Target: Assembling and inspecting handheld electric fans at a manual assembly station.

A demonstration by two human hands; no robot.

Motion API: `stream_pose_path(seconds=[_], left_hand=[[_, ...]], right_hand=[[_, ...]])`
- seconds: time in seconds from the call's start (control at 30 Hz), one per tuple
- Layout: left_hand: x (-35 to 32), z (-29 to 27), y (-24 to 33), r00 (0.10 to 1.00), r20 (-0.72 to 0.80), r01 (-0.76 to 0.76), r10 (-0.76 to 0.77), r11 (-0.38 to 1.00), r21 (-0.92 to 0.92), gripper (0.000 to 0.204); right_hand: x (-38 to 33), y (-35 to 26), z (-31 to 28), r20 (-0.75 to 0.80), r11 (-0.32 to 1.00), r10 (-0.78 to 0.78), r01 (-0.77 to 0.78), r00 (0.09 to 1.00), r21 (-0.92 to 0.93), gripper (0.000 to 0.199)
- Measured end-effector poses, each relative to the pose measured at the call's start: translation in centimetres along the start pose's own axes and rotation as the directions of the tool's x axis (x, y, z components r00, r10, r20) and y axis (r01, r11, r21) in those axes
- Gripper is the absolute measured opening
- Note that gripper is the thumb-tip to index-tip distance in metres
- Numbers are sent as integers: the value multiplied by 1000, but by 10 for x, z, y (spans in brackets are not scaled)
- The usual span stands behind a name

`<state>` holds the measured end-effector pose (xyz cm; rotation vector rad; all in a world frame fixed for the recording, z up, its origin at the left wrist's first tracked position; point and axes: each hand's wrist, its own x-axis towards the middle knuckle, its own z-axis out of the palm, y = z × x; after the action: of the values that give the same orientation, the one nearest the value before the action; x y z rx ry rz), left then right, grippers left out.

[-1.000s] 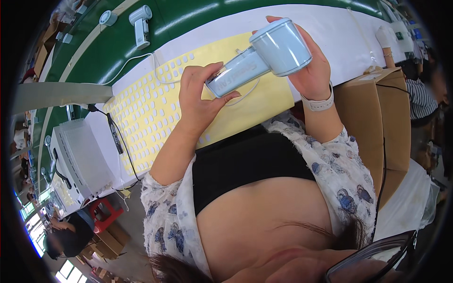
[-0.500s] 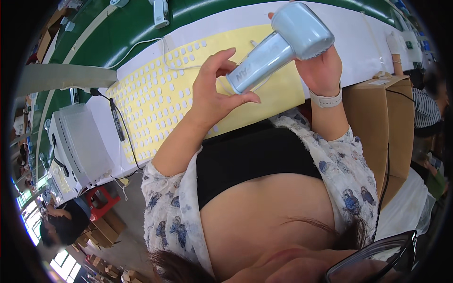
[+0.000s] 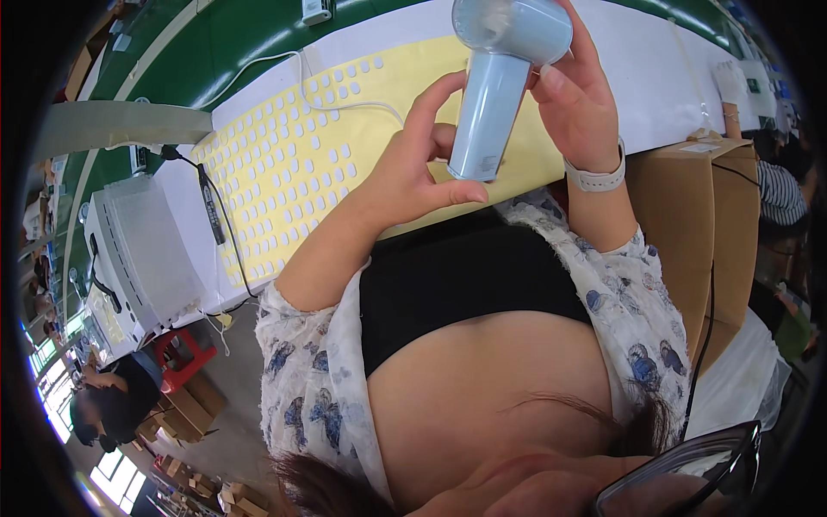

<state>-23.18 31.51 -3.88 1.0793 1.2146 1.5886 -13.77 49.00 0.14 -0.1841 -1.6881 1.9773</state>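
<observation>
A pale blue handheld fan (image 3: 489,116), shaped like a small hair dryer, is raised over the work table, its round head up and its handle slanting down toward me. My right hand (image 3: 587,121) grips the head from its right side, some fingers hidden behind it. Curled about the handle is my left hand (image 3: 405,177), its thumb by the lower end and its fingers on the left side. Beneath lies a yellow sheet (image 3: 422,65) with many white oval pieces (image 3: 289,151) in rows. A thin white cable (image 3: 366,106) crosses this sheet.
A grey-white case (image 3: 142,258) stands at the left, near a black cord (image 3: 209,202). An open cardboard box (image 3: 676,198) stands close by my right arm. Another blue-white device (image 3: 316,10) lies on the green surface (image 3: 250,34). Other people sit at both sides.
The fan has swung from a strong slant to nearly upright and shifted left. A different side of its handle faces me. My left hand has moved slightly right along with it.
</observation>
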Motion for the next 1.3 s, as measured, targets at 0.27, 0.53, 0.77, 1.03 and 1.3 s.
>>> stream_pose_path(seconds=[0.27, 0.53, 0.77, 1.03, 1.3], left_hand=[[7, 2, 8, 914, 398, 296, -76, 796, -528, 79], [8, -5, -10, 881, 470, 346, -53, 749, -565, 56], [11, -9, -13, 893, 446, 337, -57, 741, -581, 50], [12, 2, -16, 987, 60, 153, -149, 986, -63, 52], [10, 0, -15, 993, -16, -106, 118, 937, 334, 53]], right_hand=[[-11, 24, 8, 367, 881, 145, -289, 919, 375, 69], [-13, 20, 6, 364, 897, 161, -290, 917, 333, 61], [-13, 17, 2, 296, 976, 99, -151, 950, 159, 64], [0, -5, -19, 92, 942, -211, 227, 973, -245, 69], [-1, -99, -93, 739, 939, -343, 217, 580, 266, 82]])
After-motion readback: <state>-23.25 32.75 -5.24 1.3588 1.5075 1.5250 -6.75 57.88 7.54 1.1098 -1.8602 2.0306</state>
